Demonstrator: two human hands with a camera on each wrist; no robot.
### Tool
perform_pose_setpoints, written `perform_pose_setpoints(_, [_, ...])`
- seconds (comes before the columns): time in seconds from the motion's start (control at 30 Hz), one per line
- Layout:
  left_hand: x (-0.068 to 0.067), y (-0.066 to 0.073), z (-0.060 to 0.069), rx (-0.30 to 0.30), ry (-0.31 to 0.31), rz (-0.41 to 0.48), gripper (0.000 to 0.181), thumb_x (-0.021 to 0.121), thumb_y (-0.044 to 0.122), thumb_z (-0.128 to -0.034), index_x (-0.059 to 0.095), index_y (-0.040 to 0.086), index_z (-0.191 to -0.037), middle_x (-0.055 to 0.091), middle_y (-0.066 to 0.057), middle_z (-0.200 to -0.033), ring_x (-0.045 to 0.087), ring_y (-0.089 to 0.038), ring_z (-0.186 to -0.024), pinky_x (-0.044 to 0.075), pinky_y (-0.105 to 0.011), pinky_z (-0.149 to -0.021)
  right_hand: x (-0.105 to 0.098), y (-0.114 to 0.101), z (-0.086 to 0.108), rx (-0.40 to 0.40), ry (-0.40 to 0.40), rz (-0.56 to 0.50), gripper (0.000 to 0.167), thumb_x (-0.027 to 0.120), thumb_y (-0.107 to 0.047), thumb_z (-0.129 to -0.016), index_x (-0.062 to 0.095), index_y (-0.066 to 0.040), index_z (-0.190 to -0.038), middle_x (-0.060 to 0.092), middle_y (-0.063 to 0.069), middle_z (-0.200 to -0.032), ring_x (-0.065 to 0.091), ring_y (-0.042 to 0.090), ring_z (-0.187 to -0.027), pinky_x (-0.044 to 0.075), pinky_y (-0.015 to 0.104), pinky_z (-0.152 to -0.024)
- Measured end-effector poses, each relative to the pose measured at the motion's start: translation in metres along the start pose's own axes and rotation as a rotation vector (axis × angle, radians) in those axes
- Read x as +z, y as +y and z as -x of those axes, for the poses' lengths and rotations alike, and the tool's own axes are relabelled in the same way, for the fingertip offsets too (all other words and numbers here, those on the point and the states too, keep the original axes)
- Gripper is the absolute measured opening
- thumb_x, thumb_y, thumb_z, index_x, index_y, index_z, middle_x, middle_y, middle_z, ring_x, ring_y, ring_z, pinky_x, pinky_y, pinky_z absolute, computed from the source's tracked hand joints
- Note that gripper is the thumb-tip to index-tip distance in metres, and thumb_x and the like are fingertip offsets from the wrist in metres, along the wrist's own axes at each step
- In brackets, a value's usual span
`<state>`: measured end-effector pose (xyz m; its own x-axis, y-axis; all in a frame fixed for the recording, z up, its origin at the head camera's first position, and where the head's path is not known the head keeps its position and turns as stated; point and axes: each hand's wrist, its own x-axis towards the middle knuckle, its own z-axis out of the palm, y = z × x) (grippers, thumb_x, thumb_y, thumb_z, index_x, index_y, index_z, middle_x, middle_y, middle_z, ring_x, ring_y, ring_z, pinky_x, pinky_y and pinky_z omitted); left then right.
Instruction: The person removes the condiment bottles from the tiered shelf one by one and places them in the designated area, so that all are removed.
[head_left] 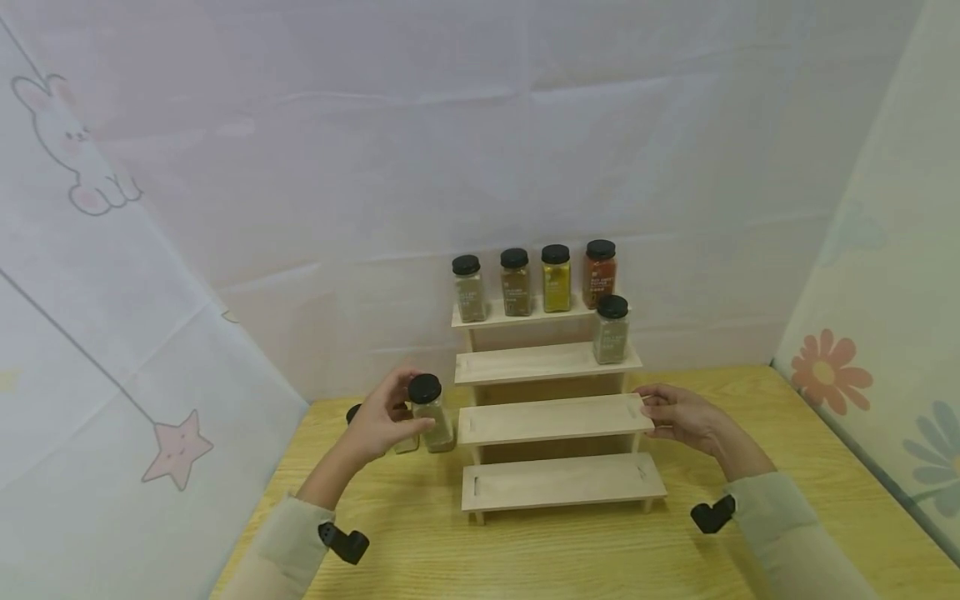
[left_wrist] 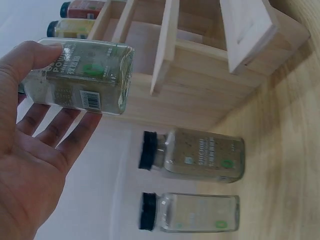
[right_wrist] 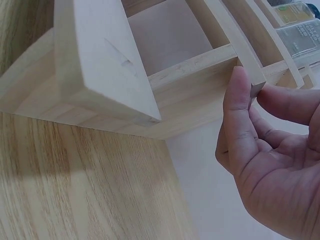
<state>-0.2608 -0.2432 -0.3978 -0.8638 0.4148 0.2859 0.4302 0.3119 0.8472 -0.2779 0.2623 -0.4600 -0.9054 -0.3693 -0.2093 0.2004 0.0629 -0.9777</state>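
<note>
My left hand (head_left: 382, 421) grips a glass spice jar (head_left: 433, 421) with a black lid, held to the left of the wooden tiered rack (head_left: 555, 421). In the left wrist view the jar (left_wrist: 82, 75) lies between thumb and fingers, its label showing. My right hand (head_left: 693, 421) pinches the right end of the second shelf from the bottom; the right wrist view shows thumb and fingers (right_wrist: 237, 95) on that board's corner (right_wrist: 257, 82). Two more jars, one brown (left_wrist: 205, 155) and one pale (left_wrist: 202, 213), stand on the table beside the rack's left side.
Several jars stand on the top shelf, among them a yellow one (head_left: 557, 283) and a red one (head_left: 600, 279). A greenish jar (head_left: 611, 333) is at the right end of the shelf below. Patterned cloth (head_left: 360, 167) hangs behind and beside the wooden table (head_left: 420, 550).
</note>
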Motion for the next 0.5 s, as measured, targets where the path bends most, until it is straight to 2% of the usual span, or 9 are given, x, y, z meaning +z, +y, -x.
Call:
perform_pose_setpoints(0.13, [0.001, -0.013, 0.009, -0.045, 0.027, -0.012, 0.066, 0.083, 0.012, -0.0854, 0.047, 0.018, -0.14, 0.06, -0.01, -0.132, 0.063, -0.019, -0.114, 0.054, -0.033, -0.09, -0.001, 0.0, 0.0, -0.006, -0.008, -0.004, 0.055, 0.054, -0.009, -0.105, 0.027, 0.009, -0.149, 0.048, 0.005, -0.109, 0.06, 0.013, -0.09, 0.056, 0.04, -0.092])
perform_pose_setpoints(0.33, [0.004, -0.034, 0.018, -0.095, 0.043, -0.005, 0.067, 0.083, 0.013, -0.0853, 0.047, 0.02, -0.141, 0.06, -0.009, -0.133, 0.061, -0.025, -0.118, 0.053, -0.037, -0.094, -0.002, 0.001, 0.0, -0.007, -0.019, -0.02, 0.054, 0.054, -0.009, -0.105, 0.028, 0.008, -0.149, 0.052, 0.004, -0.108, 0.062, 0.013, -0.091, 0.057, 0.038, -0.091])
perform_pose_setpoints(0.5, [0.008, -0.046, 0.023, -0.13, 0.054, 0.003, 0.068, 0.084, 0.014, -0.0846, 0.047, 0.02, -0.141, 0.06, -0.008, -0.134, 0.059, -0.025, -0.121, 0.051, -0.04, -0.096, -0.002, 0.002, -0.001, -0.008, -0.02, -0.017, 0.055, 0.054, -0.009, -0.105, 0.027, 0.008, -0.15, 0.052, 0.004, -0.11, 0.061, 0.013, -0.092, 0.057, 0.035, -0.089])
